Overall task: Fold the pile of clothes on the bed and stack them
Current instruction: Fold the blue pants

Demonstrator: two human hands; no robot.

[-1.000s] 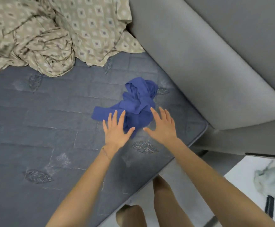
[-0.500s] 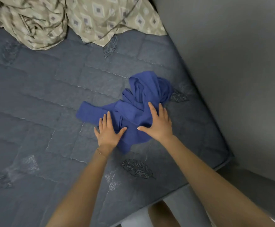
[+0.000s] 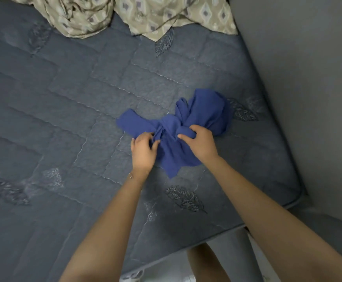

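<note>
Blue garment (image 3: 204, 110) | left hand (image 3: 143, 153), right hand (image 3: 201, 144) grip it | grey quilted mattress (image 3: 64, 119) | grey wall (image 3: 308, 78)

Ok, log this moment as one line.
stage: grasp, nothing folded | left hand: grips crumpled blue cloth garment | right hand: grips same garment | garment: on grey quilted mattress | beige patterned sheet: bunched behind

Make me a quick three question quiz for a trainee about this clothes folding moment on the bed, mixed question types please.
1. True or false: the left hand and the right hand both grip the blue garment.
2. Where is the beige patterned bedding? A) bunched at the far end of the mattress; B) under the garment; C) on the floor.
3. Fill in: the garment lies ___, not folded.
Key: 1 true; 2 A; 3 crumpled.
</note>
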